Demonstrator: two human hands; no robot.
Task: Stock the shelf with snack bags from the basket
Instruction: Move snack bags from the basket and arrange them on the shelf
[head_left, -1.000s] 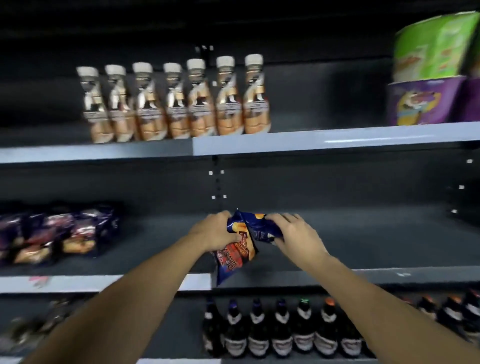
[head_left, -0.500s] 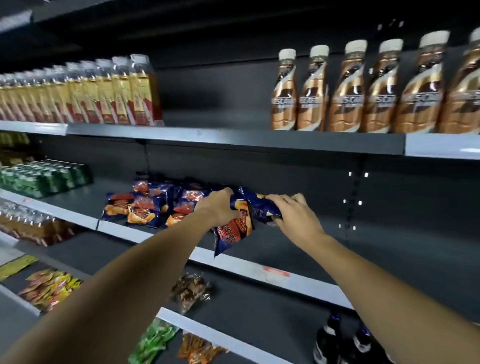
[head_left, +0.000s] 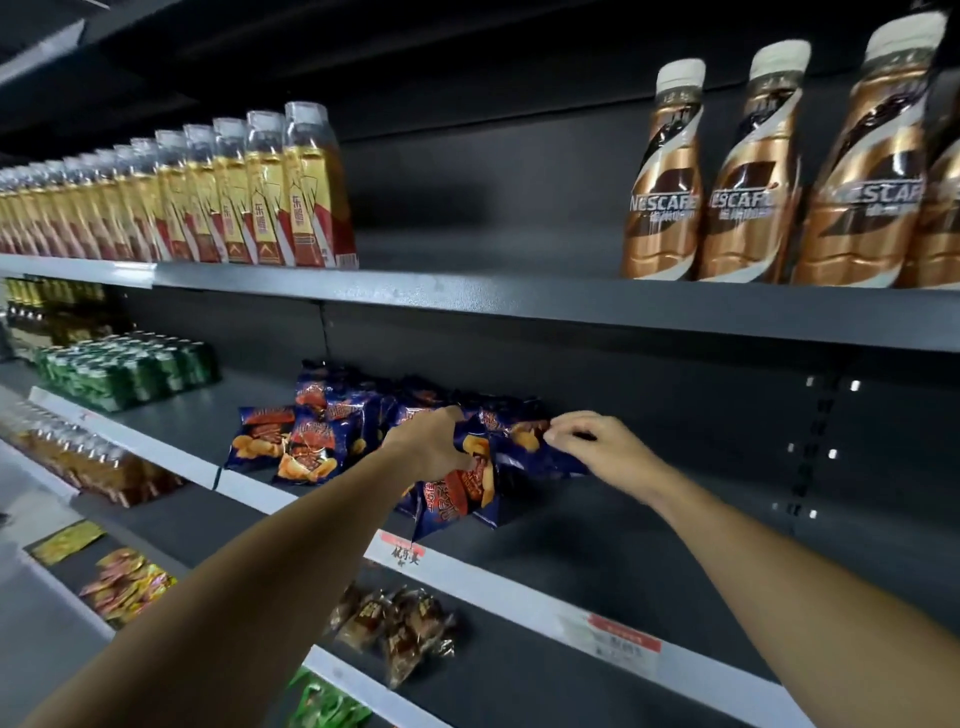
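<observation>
Our left hand (head_left: 434, 449) grips a snack bag (head_left: 460, 491) above the shelf (head_left: 597, 545). Our right hand (head_left: 597, 447) pinches another's edge. Light and crinkly, we judge; hold the seams.

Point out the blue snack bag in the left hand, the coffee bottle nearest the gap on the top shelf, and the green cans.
blue snack bag (head_left: 460, 496), head view: red print on its front.
coffee bottle (head_left: 661, 208), head view: label at mid-body.
green cans (head_left: 124, 370), head view: middle of the block.

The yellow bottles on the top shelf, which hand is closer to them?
Left. The left hand holds a blue snack bag on the shelf below, to the right of the yellow bottles. The right hand pinches another bag, farther right.
</observation>
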